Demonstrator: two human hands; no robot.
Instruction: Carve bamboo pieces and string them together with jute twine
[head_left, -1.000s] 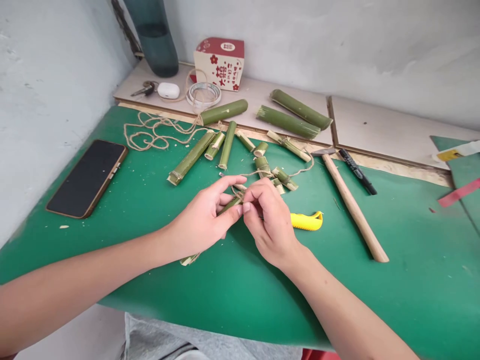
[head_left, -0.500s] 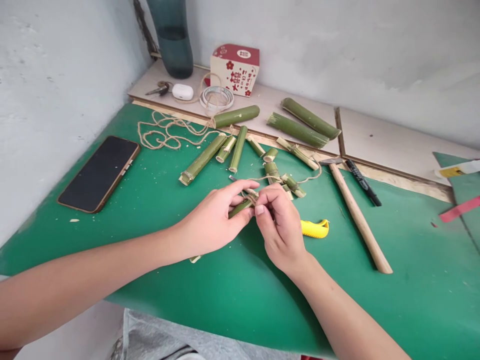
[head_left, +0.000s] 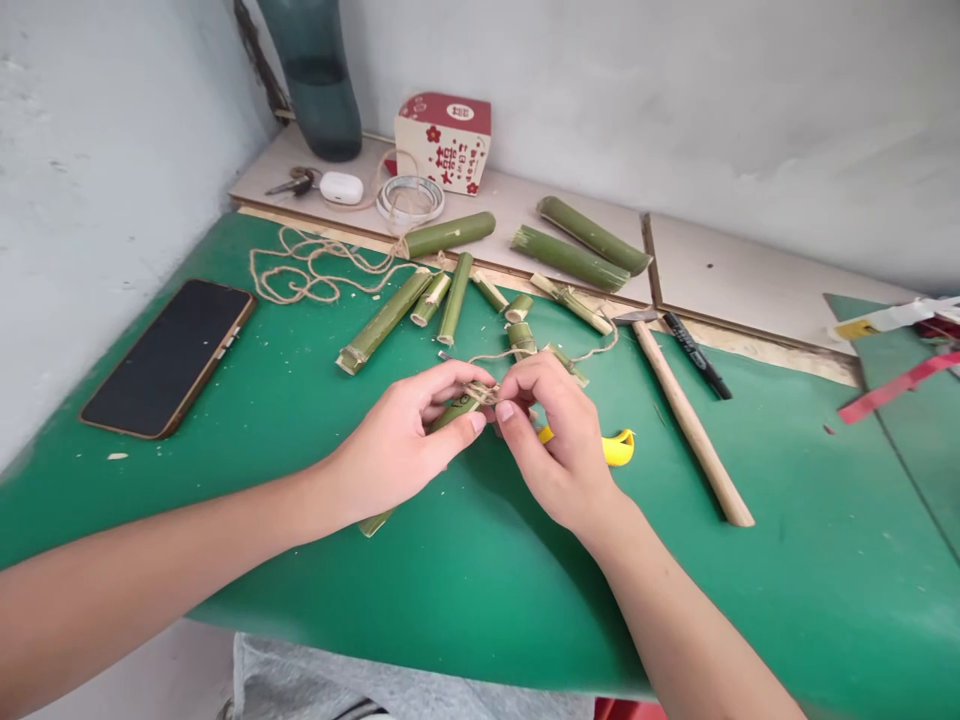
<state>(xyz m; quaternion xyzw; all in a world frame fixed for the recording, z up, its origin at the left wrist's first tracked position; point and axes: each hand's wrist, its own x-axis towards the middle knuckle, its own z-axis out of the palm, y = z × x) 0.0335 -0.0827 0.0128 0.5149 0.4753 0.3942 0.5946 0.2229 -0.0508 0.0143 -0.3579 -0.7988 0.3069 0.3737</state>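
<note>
My left hand (head_left: 409, 430) is closed around a green bamboo piece (head_left: 456, 408) with dark marks on its skin. Twine (head_left: 482, 392) wraps the bamboo's end, between my two hands. My right hand (head_left: 551, 430) pinches at that twine with thumb and forefinger, and its other fingers are curled out of sight. A strand of twine trails away behind the hands toward short bamboo offcuts (head_left: 522, 341). Partly hidden by my right hand lies a yellow-handled cutter (head_left: 619, 447). Below my left wrist the end of another bamboo piece (head_left: 374, 522) pokes out.
A hammer (head_left: 694, 425) and black marker (head_left: 696, 355) lie at right, a phone (head_left: 169, 358) at left. Several bamboo lengths (head_left: 385, 320) lie behind the hands. Loose twine (head_left: 315, 275), tape rolls (head_left: 410, 200), a box (head_left: 442, 145) and a bottle (head_left: 319, 90) line the back.
The view has shifted slightly, so the scene sits further left. My right fingers have loosened a little from the wrapped end, and more of the twine shows.
</note>
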